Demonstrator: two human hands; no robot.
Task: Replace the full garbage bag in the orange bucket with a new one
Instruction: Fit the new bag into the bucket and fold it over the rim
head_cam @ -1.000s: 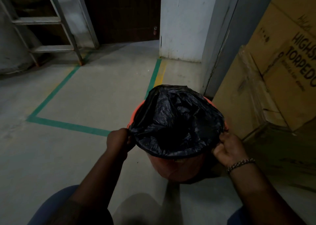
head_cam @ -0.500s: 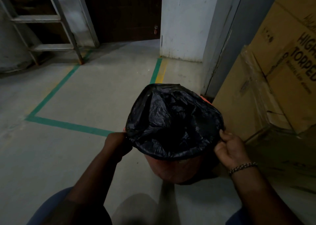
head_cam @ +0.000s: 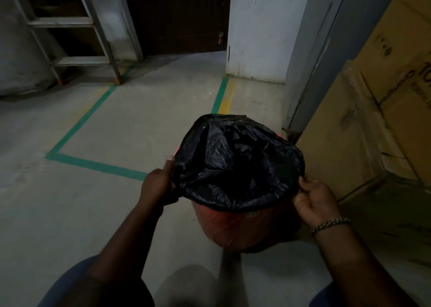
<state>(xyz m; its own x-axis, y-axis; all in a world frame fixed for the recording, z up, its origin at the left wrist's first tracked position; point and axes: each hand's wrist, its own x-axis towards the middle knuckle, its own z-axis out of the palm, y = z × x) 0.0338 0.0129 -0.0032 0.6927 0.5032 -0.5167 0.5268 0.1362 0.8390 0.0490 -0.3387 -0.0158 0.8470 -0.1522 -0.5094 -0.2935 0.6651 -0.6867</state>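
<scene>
I see grey concrete floor (head_cam: 105,225), scuffed. Green tape line (head_cam: 98,165) runs across it at left, cornering into a leg that goes back towards the metal ladder (head_cam: 77,24) at top left. Pale bulky shape (head_cam: 18,61) behind the ladder, can't tell what. Second green strip (head_cam: 220,94) with a yellow strip (head_cam: 228,99) touching its right side leads to the white wall (head_cam: 256,27). Dark door (head_cam: 179,15) left of that wall. Grey door frame (head_cam: 312,50) to its right. Cardboard boxes (head_cam: 363,124) stacked far right, print cut off.
</scene>
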